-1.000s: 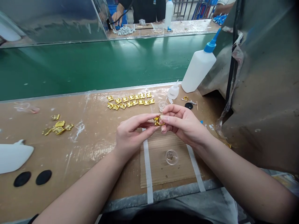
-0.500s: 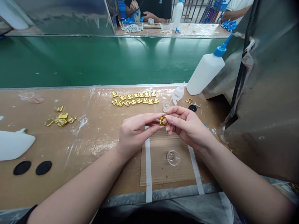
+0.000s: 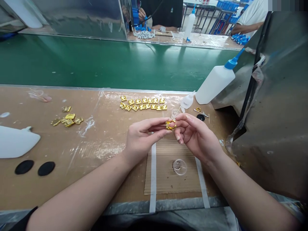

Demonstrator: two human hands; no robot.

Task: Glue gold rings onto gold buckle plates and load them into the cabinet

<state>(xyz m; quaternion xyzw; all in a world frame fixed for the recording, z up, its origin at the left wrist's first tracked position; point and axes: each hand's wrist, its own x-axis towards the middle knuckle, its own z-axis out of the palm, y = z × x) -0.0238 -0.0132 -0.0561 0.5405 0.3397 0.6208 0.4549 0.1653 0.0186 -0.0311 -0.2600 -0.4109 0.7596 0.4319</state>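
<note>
Between the thumb and fingers of my left hand (image 3: pixel 145 133) is a gold ring (image 3: pixel 170 125), its round opening facing me. My right hand (image 3: pixel 194 134) is at the ring's right side, a fingertip showing through or behind the opening, its other fingers curled. Beyond my hands, two rows of small gold pieces (image 3: pixel 144 100) lie on the brown table. Just behind my right fingers is a small clear cup (image 3: pixel 174 113). A second clear cup (image 3: pixel 180 167) sits on the cardboard (image 3: pixel 166 179) below my hands.
A large white bottle (image 3: pixel 214 85) leans at the right, near a small white bottle (image 3: pixel 187 101) and a black disc (image 3: pixel 200 117). Gold pieces (image 3: pixel 68 122) and two black discs (image 3: pixel 46 168) lie left. Across the green belt (image 3: pixel 96 64) a person's hand (image 3: pixel 142 14) shows.
My right thumb has lifted off the ring's front, and more of the ring's opening shows. The whole view has shifted slightly.
</note>
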